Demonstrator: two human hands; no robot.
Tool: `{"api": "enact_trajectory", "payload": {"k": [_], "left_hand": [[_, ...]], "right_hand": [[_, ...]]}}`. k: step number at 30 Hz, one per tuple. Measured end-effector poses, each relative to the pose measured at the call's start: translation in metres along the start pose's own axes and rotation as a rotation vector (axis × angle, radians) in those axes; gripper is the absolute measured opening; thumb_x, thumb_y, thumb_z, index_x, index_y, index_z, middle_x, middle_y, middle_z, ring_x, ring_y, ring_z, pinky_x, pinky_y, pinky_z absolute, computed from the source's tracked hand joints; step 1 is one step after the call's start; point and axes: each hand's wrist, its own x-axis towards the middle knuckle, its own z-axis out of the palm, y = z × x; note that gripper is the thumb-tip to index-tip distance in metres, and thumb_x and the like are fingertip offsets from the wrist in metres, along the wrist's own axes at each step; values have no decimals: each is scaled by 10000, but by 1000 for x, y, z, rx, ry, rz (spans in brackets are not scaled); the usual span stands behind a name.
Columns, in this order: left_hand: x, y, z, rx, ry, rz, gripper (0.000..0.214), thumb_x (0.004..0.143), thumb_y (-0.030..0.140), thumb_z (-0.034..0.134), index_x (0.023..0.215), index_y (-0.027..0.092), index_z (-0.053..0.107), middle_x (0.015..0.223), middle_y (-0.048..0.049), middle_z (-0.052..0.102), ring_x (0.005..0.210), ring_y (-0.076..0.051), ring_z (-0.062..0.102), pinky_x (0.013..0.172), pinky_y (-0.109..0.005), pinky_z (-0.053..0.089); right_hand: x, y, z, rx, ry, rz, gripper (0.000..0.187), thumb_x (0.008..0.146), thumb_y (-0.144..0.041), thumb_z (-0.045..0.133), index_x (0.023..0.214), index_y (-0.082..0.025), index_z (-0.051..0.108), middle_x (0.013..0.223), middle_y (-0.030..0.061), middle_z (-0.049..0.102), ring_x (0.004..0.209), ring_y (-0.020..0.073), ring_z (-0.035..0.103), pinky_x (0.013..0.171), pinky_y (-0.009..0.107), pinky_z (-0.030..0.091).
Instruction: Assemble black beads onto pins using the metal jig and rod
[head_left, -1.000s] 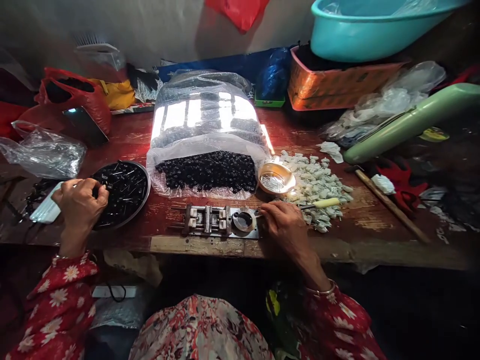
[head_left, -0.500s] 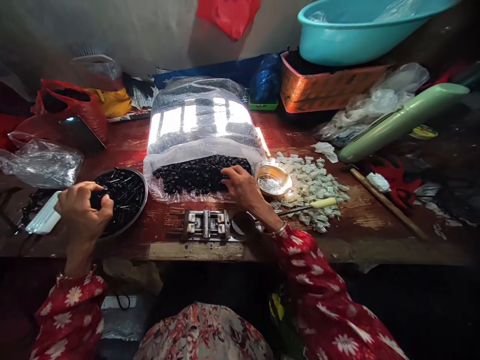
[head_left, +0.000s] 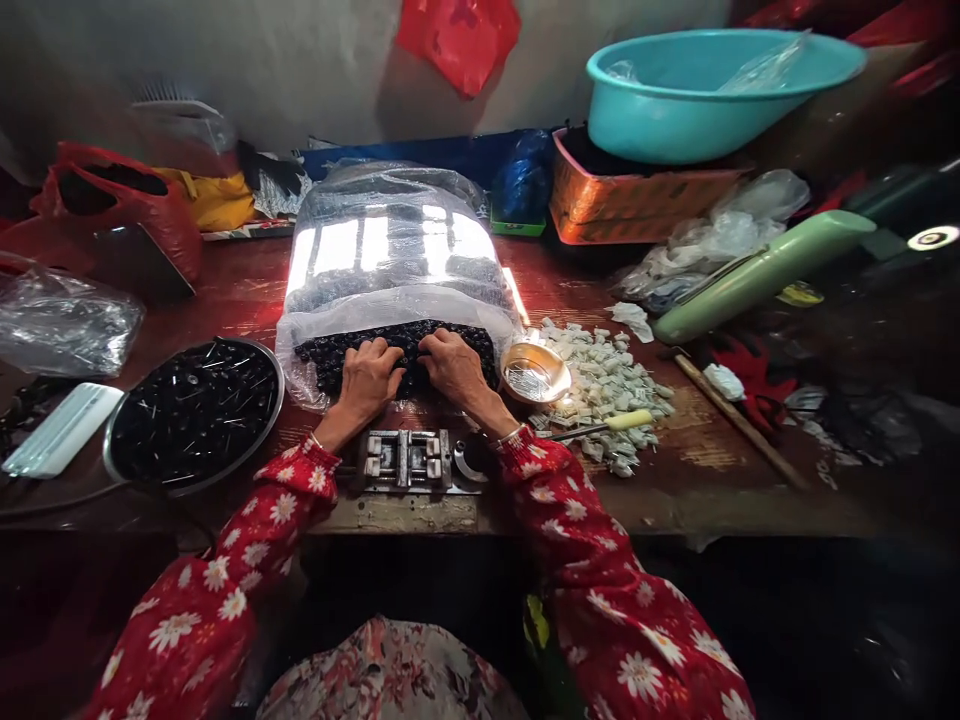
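Note:
Both hands are at the mouth of a large clear plastic bag (head_left: 390, 303), over a heap of small black parts (head_left: 326, 352). My left hand (head_left: 367, 380) is bent, its fingers curled down on the parts and its thumb towards the right. Close beside it, my right hand (head_left: 454, 368) bends in from the right with fingertips among the parts. What either set of fingers holds is hidden. Just in front of the hands, a small metal jig (head_left: 405, 462) lies at the table edge. Right of the bag stands a small bowl (head_left: 559, 383) of thin metal pins.
A round metal tray (head_left: 279, 410) with black parts and pins stands left. Right are a pile of pale small pieces (head_left: 619, 375), a yellow-handled tool (head_left: 628, 420) and a wooden-handled hammer (head_left: 742, 425). A turquoise basin (head_left: 675, 115) sits on an orange basket (head_left: 637, 200) behind.
My left hand has moved right, from above the metal tray to the black parts in the bag. My right hand stays at the bag, slightly further left. The view has shifted a little.

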Motion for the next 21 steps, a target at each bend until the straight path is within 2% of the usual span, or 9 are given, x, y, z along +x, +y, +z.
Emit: {"api": "enact_trajectory", "payload": {"k": [5,10,15,21], "left_hand": [[1,-9,4,-36,32,33,147,942,290,635,1034,213,721,1102,-112,712,1074,-314,640,872,-442,432],[-11,-10,4,-198,71,-2,119,883,232,628,977,208,697,1051,-78,753,1030,-271,687,892,-402,473],[-37,-6,-11,-485,72,-86,138,849,261,645,956,195,703,891,-16,749,743,-175,652,709,-301,486],[-77,4,-30,-657,66,-181,175,838,212,647,990,190,733,822,24,717,616,-101,550,601,-232,440]], "right_hand": [[-4,-4,-5,-34,-42,-15,183,1024,-217,599,1176,-185,695,1221,119,670,1112,276,545,909,379,468],[-12,-4,-7,-49,-74,-14,187,1010,-239,650,1184,-200,708,1212,107,695,1122,285,536,877,388,457],[-26,1,-8,30,-18,-13,207,994,-234,685,1197,-200,711,1176,89,729,1115,288,555,866,387,447],[-47,5,-7,141,102,8,107,966,-198,704,1068,-205,736,1095,100,755,1057,294,590,892,400,473]]}}
